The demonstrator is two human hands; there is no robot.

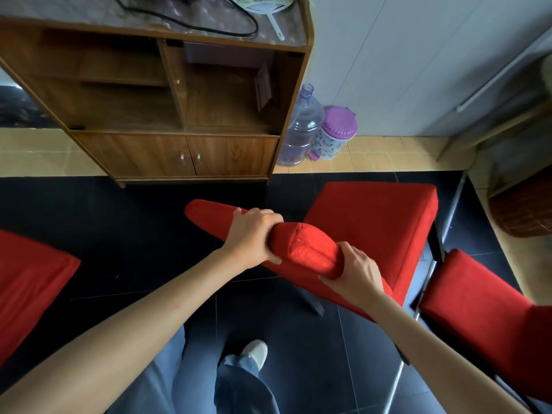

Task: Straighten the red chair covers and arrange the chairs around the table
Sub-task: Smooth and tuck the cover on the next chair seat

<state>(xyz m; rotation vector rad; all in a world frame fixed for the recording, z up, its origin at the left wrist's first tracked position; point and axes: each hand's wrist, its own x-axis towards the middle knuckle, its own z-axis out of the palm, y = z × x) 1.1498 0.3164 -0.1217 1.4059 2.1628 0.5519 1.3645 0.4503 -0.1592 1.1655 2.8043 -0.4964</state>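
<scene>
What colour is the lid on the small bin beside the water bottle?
Purple, on the bin's lid, clearest in the head view.

The room is lit softly and evenly; no hard shadows are cast. A pale sheen is seen on the dark floor tiles. Straight lines of the cabinet are bent outward by wide-angle distortion. The right edge and top corners are rendered blurred.

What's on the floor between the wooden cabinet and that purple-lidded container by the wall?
In the head view, a big clear plastic water bottle stands on the floor between the wooden cabinet and the purple-lidded container, close beside both.
</scene>
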